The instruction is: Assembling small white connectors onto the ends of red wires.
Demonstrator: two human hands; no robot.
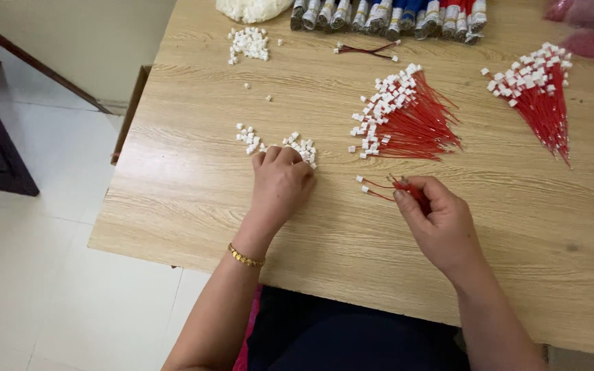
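Here, two hands sort small parts on a wooden bench (194,206).
Left hand (281,180) fingers curled, touching the white connectors (302,148) — right hand (441,223), beside them, pinches red wires (397,187).

Left hand (281,180) rests on the connector housings (302,148) on the table (194,199). Right hand (440,223) pinches wires (386,189); the fanned wire bundle (407,117) lies just behind.

Matt, pale wood-grain table top (352,227) bearing small white plastic connector housings (300,146), thin red plastic-sheathed wires (414,124), and a shiny gold-coloured metal bracelet (245,257) at the wrist.
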